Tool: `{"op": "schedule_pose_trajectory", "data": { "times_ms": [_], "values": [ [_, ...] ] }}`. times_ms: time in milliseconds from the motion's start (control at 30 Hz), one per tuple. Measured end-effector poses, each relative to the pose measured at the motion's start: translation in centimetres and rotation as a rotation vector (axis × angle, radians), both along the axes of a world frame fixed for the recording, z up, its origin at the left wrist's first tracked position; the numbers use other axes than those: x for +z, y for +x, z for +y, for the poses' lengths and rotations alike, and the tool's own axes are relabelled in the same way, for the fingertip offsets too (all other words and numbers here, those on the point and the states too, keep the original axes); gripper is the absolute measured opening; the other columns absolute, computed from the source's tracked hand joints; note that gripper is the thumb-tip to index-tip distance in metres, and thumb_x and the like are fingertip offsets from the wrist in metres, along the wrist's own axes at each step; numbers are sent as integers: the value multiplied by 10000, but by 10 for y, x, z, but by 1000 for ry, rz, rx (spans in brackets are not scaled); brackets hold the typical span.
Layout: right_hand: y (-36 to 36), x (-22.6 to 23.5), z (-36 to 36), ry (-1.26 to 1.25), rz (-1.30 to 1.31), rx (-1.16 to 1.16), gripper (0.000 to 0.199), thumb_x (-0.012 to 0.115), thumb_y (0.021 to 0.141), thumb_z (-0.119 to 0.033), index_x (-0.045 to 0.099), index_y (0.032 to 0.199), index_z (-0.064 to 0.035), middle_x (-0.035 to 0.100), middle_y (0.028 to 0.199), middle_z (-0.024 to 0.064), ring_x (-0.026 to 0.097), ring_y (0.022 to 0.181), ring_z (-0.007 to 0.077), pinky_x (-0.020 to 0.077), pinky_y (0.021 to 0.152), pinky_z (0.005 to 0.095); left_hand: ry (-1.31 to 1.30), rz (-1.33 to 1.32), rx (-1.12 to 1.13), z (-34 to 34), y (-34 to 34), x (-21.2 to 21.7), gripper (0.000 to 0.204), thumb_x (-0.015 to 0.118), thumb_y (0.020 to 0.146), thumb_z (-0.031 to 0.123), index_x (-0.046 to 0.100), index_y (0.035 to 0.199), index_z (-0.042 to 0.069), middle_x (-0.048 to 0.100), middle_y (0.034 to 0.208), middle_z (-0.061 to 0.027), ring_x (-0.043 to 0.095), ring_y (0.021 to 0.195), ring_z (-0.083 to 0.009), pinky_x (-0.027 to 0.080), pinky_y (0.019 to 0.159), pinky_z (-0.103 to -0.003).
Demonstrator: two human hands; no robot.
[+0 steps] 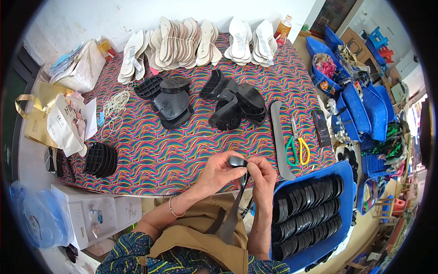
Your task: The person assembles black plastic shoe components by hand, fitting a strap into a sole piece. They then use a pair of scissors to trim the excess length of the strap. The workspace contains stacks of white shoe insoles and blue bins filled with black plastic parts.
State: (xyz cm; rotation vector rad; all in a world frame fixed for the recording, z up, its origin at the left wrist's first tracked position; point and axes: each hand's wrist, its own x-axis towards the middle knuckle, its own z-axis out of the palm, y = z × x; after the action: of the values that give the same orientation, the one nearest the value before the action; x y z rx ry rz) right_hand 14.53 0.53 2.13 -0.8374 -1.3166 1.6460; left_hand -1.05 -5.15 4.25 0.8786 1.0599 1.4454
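Patterned table [159,155] | both hands, left hand [219,173], right hand [262,178], pinching black heel piece [238,162] | grey strip [232,214] hangs lengthwise downward

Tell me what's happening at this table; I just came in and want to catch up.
A person holds a small black heel piece between both hands, the left hand and the right hand, with a grey strip hanging down from it. Beside the right hand a blue tray holds rows of black pieces. On the patterned table lie more black heels, scissors and stacks of pale insoles.
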Motion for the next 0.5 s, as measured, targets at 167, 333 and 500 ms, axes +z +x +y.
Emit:
{"op": "schedule_pose_trajectory", "data": {
  "times_ms": [167, 333, 500],
  "values": [
    [0, -1, 1, -68, 142, 71, 90, 669, 949, -114, 637, 943, -30, 625, 801, -29, 537, 711, 33, 430, 638, 189, -16, 22, 8, -2, -4, 1, 207, 618, 991, 183, 650, 1000, -21, 619, 741, -14, 596, 566, -62, 478, 492, -211],
    [5, -2, 0, -105, 90, 188, 112, 664, 945, -97, 613, 871, -29, 560, 756, -60, 459, 673, 17, 359, 593, 196, -89, 163, 27, -3, -1, 0, 228, 629, 988, 202, 681, 930, -12, 616, 689, -11, 539, 526, -41, 392, 452, -208],
    [-4, 13, -17, 8, 48, -57, 127, 642, 926, -56, 617, 808, -16, 550, 738, -57, 440, 661, 22, 349, 598, 198, 69, 289, 168, -9, 6, 5, 198, 660, 946, 137, 683, 855, -38, 611, 662, -51, 521, 547, -68, 382, 471, -259]
  ]
}}
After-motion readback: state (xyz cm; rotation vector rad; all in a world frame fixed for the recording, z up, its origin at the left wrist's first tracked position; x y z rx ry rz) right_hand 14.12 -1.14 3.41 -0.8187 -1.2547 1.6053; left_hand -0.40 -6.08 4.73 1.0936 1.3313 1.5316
